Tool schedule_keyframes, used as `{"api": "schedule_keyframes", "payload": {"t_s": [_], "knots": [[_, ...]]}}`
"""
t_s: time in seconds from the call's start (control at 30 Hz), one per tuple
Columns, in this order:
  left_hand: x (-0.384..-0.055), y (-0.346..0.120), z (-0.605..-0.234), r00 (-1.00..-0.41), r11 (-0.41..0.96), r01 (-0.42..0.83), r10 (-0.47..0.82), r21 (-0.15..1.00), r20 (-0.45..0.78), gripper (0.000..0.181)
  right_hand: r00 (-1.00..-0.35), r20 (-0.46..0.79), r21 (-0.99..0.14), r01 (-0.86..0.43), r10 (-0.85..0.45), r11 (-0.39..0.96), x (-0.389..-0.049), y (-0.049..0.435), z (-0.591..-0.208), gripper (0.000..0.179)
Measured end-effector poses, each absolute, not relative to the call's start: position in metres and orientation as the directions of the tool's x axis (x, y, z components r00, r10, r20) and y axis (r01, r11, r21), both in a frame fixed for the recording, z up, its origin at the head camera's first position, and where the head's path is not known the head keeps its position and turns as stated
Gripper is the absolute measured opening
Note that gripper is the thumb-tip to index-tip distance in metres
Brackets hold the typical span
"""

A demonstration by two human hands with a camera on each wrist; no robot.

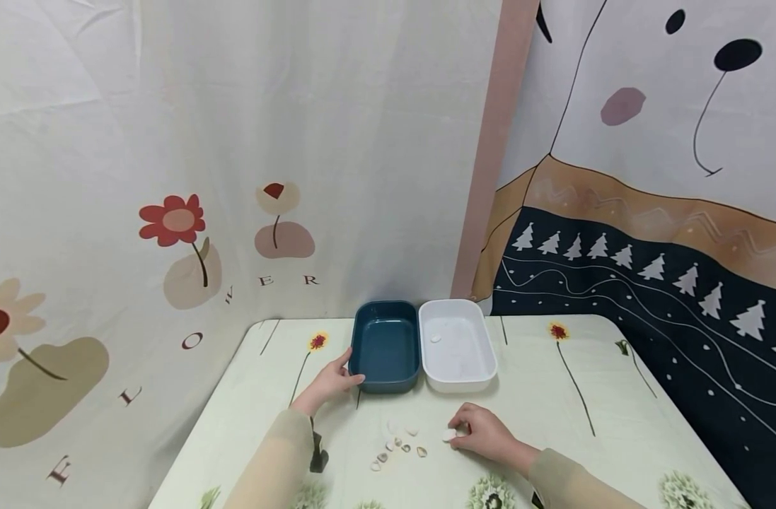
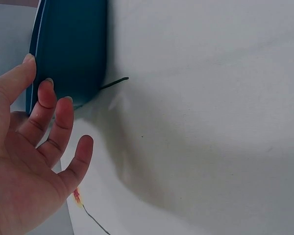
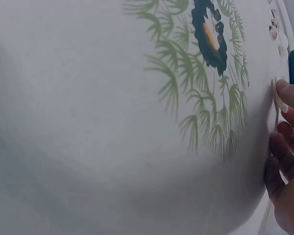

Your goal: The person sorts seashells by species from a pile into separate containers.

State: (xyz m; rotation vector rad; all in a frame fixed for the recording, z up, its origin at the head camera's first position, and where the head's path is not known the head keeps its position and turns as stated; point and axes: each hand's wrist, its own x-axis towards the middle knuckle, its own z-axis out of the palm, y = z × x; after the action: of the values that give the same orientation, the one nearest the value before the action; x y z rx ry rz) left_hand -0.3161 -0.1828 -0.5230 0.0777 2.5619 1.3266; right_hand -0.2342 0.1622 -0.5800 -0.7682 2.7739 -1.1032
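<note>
My left hand (image 1: 329, 385) rests against the near left corner of a dark blue rectangular dish (image 1: 385, 387). In the left wrist view its thumb is at the blue rim, and the other fingers are loosely bent and spread beside the outer wall. Over the cloth, right of a scatter of shells, my right hand (image 1: 485, 433) pinches a white seashell (image 1: 449, 435) between thumb and fingertips. That shell (image 3: 281, 102) shows at the right edge of the right wrist view, close to the cloth. Several small seashells (image 1: 406, 447) lie between the hands, some white, some brownish.
A white rectangular dish (image 1: 460, 387) stands right beside the blue one, with one white shell (image 1: 435, 339) inside. Flower-printed cloth (image 1: 591, 396) covers the table. Behind the dishes hangs a printed curtain (image 1: 388, 212), close to the table's back edge.
</note>
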Motion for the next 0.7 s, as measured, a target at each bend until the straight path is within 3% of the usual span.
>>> {"api": "schedule_keyframes", "payload": {"t_s": [0.33, 0.7], "knots": [[-0.317, -0.183, -0.523, -0.966, 0.59, -0.069, 0.161, 0.805, -0.201, 0.081, -0.833, 0.183, -0.591, -0.518, -0.522, 0.618, -0.238, 0.165, -0.572, 0.021], [-0.315, -0.184, -0.523, -0.967, 0.588, -0.042, 0.18, 0.808, -0.182, 0.082, -0.787, 0.232, -0.511, -0.599, -0.572, 0.617, -0.251, 0.169, -0.537, 0.02]]}}
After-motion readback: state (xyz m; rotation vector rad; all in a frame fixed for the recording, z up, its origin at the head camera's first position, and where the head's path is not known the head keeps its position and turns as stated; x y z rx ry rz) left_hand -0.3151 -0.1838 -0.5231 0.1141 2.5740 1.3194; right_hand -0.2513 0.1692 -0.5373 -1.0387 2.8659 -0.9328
